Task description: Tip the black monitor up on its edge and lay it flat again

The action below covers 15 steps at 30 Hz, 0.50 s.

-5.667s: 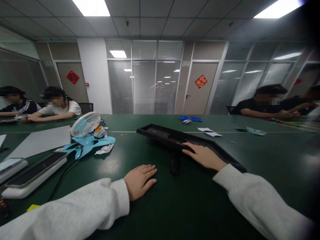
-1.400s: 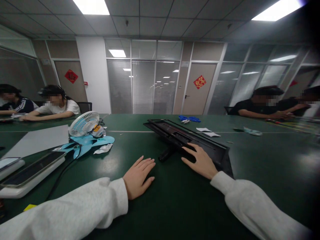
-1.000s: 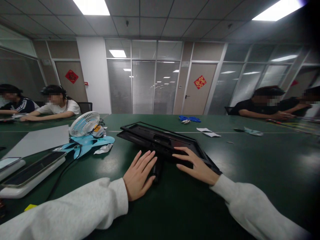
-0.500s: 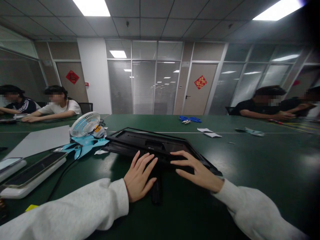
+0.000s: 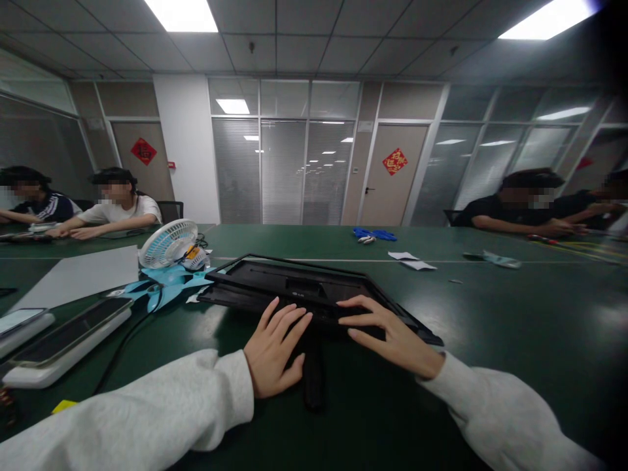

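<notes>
- Black rectangular plastic panel [image 5: 318, 294]: ahead of both hands, long axis running left–right.
- Left hand [image 5: 275, 353]: at panel's near side, fingers spread, nothing clasped.
- Right hand [image 5: 396, 337]: same side, farther right, thumb parted (clamping cannot be told).
- Glossy green table [image 5: 495, 301] beneath panel; glass-partitioned office beyond.

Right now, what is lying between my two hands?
In the head view, part of the black panel and a black bar show between your left hand and right hand.

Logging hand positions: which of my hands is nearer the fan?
Your left hand; your right hand is farther from the fan, at the right half of the black panel.
</notes>
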Each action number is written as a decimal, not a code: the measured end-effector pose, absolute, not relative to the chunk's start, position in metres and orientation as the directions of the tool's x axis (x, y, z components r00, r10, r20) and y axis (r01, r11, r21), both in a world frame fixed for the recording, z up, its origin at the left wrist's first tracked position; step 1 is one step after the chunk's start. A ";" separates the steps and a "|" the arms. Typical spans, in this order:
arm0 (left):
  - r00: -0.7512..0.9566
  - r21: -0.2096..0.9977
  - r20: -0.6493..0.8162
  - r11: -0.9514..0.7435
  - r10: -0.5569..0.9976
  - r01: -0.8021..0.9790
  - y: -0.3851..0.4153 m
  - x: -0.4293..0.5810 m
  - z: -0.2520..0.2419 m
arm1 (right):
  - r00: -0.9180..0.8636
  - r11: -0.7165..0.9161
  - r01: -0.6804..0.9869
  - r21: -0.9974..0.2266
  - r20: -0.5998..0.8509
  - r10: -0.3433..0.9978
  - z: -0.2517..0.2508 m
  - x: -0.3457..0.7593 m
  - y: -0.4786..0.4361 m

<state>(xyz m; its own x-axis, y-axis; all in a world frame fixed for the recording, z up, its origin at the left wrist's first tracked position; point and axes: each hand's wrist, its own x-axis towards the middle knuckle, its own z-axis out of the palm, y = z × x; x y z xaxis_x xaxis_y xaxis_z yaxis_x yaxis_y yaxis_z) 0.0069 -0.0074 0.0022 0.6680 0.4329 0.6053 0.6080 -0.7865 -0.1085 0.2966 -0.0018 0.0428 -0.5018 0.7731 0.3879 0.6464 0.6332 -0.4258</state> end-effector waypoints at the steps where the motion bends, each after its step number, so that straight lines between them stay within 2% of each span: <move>1: 0.671 -0.107 0.603 -0.789 0.432 0.605 -0.007 0.006 0.003 | -0.504 0.637 0.645 -0.423 0.391 0.770 0.043 0.297 -0.002; 11: 0.711 -0.131 0.594 -0.826 0.377 0.548 -0.009 0.004 0.003 | -0.534 0.647 0.664 -0.376 0.368 0.762 0.055 0.301 -0.007; 15: 0.709 -0.126 0.601 -0.833 0.369 0.539 -0.008 0.005 0.002 | -0.493 0.638 0.693 -0.335 0.426 0.759 0.050 0.300 -0.007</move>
<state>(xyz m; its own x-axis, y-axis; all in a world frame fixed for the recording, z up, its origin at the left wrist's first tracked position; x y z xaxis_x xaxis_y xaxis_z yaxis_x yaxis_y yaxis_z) 0.0048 -0.0082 0.0018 0.7095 0.3685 0.6007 0.5394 -0.8325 -0.1264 0.2999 -0.0072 0.0495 -0.4927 0.7590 0.4256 0.6934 0.6379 -0.3351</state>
